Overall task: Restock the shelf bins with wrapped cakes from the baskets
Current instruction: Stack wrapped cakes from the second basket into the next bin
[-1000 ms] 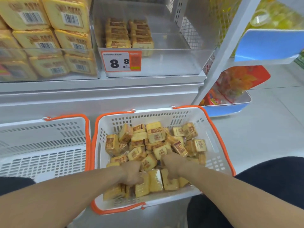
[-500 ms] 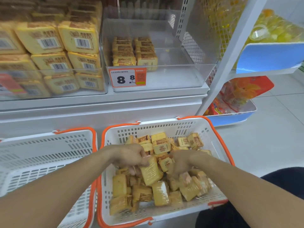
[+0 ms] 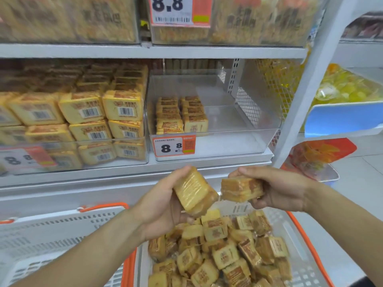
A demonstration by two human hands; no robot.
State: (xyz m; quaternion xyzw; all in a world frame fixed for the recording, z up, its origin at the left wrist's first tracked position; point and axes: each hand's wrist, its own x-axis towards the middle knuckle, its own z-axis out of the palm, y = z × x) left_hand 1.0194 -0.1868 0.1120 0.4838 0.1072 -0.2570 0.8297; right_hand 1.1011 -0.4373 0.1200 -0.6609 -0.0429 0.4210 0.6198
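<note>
Surroundings: a clear shelf bin (image 3: 244, 139) is sitting mid-frame on the shelf (image 3: 207, 162), holding only two short rows of stacked cakes (image 3: 181, 116) at its left side, behind a price tag (image 3: 174, 145) reading 8.8.
Left neighbour: a bin of larger yellow packs (image 3: 103, 119) is filling the left of the frame.
Right neighbour: a white upright post (image 3: 300, 83) is rising just right of the clear bin, with blue trays (image 3: 342, 119) of other goods beyond it.
Baskets: a white basket with orange rim (image 3: 306, 245) is lying at lower centre, heaped with loose wrapped cakes (image 3: 215, 251); a second basket (image 3: 51, 241) is lying at lower left.
Left hand: the left hand (image 3: 163, 204) is gripping a tilted pair of wrapped cakes (image 3: 193, 191), thumb on top, raised above the basket.
Right hand: the right hand (image 3: 277, 188) is gripping another stack of cakes (image 3: 241, 189) from above; the two bundles are nearly touching.
Room: both hands are hovering below the shelf edge, in front of the clear bin, whose right side and top are lying open.
</note>
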